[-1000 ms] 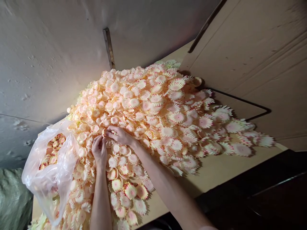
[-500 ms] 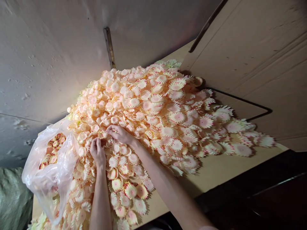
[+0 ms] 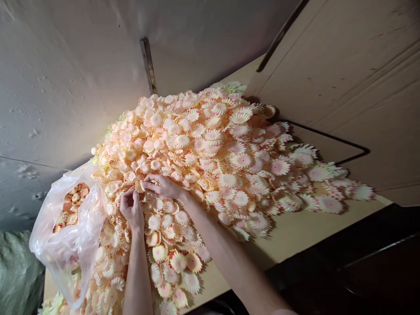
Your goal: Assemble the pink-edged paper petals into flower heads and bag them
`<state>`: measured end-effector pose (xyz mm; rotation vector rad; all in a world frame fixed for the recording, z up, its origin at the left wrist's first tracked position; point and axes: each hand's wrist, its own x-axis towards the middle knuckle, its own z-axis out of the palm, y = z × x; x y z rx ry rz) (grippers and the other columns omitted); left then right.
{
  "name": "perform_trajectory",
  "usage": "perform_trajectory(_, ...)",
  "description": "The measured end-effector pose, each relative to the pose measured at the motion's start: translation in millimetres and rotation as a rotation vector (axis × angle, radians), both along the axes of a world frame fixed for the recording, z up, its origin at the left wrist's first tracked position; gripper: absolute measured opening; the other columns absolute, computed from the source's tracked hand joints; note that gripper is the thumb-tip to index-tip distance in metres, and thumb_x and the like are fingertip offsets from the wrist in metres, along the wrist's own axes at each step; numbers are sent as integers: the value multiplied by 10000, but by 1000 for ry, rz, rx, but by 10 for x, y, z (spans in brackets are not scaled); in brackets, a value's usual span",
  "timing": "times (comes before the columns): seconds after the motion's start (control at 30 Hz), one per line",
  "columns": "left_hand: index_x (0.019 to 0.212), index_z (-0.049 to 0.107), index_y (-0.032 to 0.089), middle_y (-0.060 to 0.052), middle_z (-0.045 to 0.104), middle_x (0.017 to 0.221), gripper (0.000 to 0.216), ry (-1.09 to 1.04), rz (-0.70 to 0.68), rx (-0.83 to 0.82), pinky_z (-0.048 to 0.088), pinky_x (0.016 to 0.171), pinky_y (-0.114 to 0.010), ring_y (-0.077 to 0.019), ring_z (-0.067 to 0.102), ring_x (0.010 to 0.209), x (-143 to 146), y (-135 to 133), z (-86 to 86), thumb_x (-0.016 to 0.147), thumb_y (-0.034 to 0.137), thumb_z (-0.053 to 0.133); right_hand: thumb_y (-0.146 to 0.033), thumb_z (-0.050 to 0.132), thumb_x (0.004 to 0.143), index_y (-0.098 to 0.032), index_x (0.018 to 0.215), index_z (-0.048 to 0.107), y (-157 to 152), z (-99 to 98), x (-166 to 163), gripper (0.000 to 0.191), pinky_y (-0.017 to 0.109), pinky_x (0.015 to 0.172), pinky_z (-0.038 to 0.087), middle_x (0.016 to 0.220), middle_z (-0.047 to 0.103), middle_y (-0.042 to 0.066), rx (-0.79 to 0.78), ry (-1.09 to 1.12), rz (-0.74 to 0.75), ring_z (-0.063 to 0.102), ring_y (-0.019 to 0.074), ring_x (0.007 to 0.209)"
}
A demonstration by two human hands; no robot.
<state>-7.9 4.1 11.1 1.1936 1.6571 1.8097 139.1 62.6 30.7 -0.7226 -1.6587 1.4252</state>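
A large heap of small cream and pink fabric flower heads covers a wooden table. My right hand rests on the heap's near left side, its fingertips pinched on one flower head. My left hand is just to the left, fingers curled into a loose fist close to that same flower; what it holds is hidden. Both forearms reach in from the bottom edge.
A clear plastic bag with several flower heads inside lies at the left of the heap. A grey wall stands behind, cardboard sheets lean at the right, and a dark edge runs below the table.
My left hand has shifted slightly left and down, away from the right. My right hand's fingers dipped into the heap and now pinch a flower head.
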Motion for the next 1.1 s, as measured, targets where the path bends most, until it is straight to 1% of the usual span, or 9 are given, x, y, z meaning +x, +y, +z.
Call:
perform_trajectory(0.13, 1002, 566, 191, -85, 695, 1029, 267, 2, -60, 83, 527, 846, -293, -168, 678, 954, 24, 2, 15, 783, 296, 678, -526, 560, 869, -161, 846, 601, 2, -12, 4, 367, 228, 575, 381, 697, 542, -30, -35, -5, 23, 453, 92, 576)
perform_trajectory(0.27, 911, 694, 167, -97, 711, 1026, 184, 147, -136, -23, 521, 892, -326, -213, 655, 1038, -8, -12, 36, 835, 284, 575, -529, 577, 856, -160, 866, 613, 0, 4, 6, 371, 216, 540, 375, 693, 546, -33, -70, 3, 27, 446, 86, 557)
perform_trajectory(0.37, 946, 737, 157, -92, 732, 1005, 246, 113, -151, -68, 533, 886, -347, -219, 670, 988, -16, -14, 42, 846, 282, 551, -519, 596, 847, -156, 870, 627, -7, 26, 7, 365, 218, 558, 388, 702, 564, -28, -75, 3, 25, 463, 90, 579)
perform_trajectory(0.47, 939, 740, 144, -92, 739, 959, 254, 65, -107, -32, 547, 863, -343, -205, 684, 897, 5, 2, 21, 793, 338, 665, -488, 622, 840, -151, 849, 649, -13, 29, 5, 338, 235, 656, 424, 786, 622, 5, -17, 2, -10, 534, 116, 703)
perform_trajectory(0.57, 928, 733, 139, -92, 734, 936, 313, 29, -96, 10, 560, 830, -334, -195, 685, 853, 23, 18, -9, 722, 373, 755, -515, 625, 828, -160, 852, 666, -13, -5, -6, 359, 239, 630, 427, 783, 634, 5, -37, 17, -18, 538, 114, 671)
perform_trajectory(0.63, 925, 727, 140, -91, 728, 934, 330, 19, -110, 24, 563, 815, -325, -192, 683, 853, 22, 19, -19, 703, 380, 777, -533, 678, 775, -158, 858, 669, -8, -41, -17, 384, 236, 605, 426, 760, 632, -3, -66, 37, -29, 527, 105, 631)
perform_trajectory(0.77, 882, 715, 145, -79, 714, 896, 304, 36, -140, 44, 559, 785, -305, -181, 671, 831, 11, 7, -8, 690, 366, 794, -499, 812, 617, -145, 809, 668, -1, -89, -31, 428, 248, 672, 447, 782, 649, 8, -35, 54, -74, 563, 121, 704)
perform_trajectory(0.93, 794, 663, 155, -47, 670, 814, 223, 69, -138, 67, 542, 761, -294, -156, 639, 774, 37, 6, -11, 717, 340, 762, -466, 722, 743, -150, 736, 651, -28, -65, -17, 324, 266, 681, 433, 735, 639, 16, 40, 8, -98, 551, 129, 681)
perform_trajectory(1.1, 729, 613, 159, -16, 596, 758, 181, 257, -81, 91, 493, 683, -241, -120, 580, 711, 92, -12, -18, 771, 300, 718, -397, 589, 856, -193, 730, 544, -28, -64, -13, 244, 259, 657, 417, 674, 544, -13, 100, -38, -290, 500, 127, 635)
